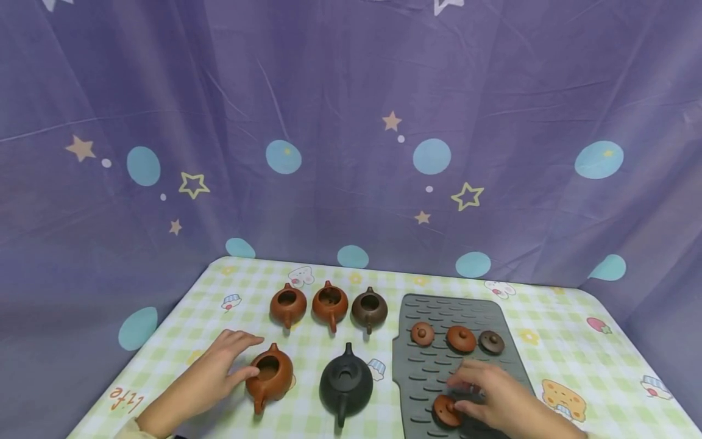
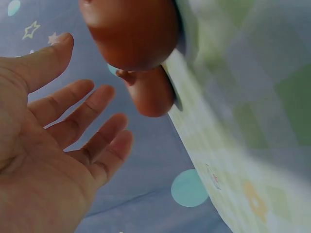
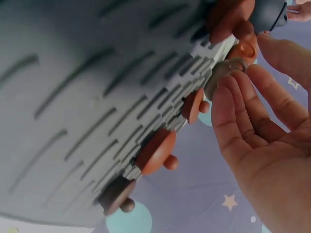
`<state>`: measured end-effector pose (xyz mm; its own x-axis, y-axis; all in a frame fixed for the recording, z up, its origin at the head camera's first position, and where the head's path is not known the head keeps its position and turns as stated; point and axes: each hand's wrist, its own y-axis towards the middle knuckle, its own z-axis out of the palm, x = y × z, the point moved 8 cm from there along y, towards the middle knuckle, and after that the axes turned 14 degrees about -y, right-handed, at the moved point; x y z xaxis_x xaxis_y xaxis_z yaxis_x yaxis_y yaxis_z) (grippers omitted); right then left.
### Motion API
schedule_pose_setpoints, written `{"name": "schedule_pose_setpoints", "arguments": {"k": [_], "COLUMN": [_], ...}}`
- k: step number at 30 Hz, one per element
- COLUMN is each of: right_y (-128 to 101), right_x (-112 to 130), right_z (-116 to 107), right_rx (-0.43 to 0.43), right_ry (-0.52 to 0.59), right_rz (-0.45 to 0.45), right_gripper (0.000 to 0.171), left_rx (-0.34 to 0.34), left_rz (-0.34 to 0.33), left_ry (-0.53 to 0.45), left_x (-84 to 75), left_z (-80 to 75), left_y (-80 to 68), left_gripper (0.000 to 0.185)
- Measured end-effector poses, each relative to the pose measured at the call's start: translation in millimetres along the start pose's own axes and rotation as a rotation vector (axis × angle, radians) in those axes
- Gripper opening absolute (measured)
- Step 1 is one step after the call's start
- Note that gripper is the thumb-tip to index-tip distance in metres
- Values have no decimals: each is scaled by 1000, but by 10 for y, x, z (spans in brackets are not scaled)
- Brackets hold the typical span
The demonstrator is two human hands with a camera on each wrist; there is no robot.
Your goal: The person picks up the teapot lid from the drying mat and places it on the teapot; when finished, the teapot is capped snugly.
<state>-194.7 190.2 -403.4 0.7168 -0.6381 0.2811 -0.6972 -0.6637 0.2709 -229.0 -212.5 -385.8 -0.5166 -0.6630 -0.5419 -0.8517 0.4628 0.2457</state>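
Observation:
My left hand point(image 1: 222, 366) is beside the reddish-brown clay teapot point(image 1: 278, 379) at the front left, which has no lid on. Its thumb tip is at the teapot's rim, and its fingers are spread loosely in the left wrist view. Over the grey mat, my right hand point(image 1: 493, 393) reaches to a reddish-brown teapot lid point(image 1: 446, 411). The thumb is close by the lid's knob, while the loosely bent fingers stand apart from it. A black teapot point(image 1: 351, 390) with its lid on stands between the hands.
Behind stand three lidless teapots in a row: an orange-brown one point(image 1: 296, 310), a reddish one point(image 1: 340, 306) and a dark brown one point(image 1: 378, 318). Three more lids, one of them dark brown point(image 1: 496, 346), lie on the ridged grey mat point(image 1: 439, 305). A purple curtain point(image 1: 340, 201) hangs behind the table.

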Motion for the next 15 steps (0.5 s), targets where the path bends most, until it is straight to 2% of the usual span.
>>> {"name": "schedule_pose_setpoints", "arguments": {"k": [6, 13, 15], "right_y": [-13, 15, 18], "right_x": [34, 11, 16], "right_z": [113, 224, 228], "right_rx": [10, 109, 114], "right_ry": [15, 56, 65], "right_rz": [-18, 50, 51], "right_gripper": [21, 15, 14], "left_rx": [59, 95, 104], "left_rz": [-61, -90, -90], "left_ry": [-55, -93, -101], "left_x": [107, 161, 163], "left_z": [49, 88, 90], "left_y": [-19, -35, -40], "left_gripper": [41, 40, 40]}}
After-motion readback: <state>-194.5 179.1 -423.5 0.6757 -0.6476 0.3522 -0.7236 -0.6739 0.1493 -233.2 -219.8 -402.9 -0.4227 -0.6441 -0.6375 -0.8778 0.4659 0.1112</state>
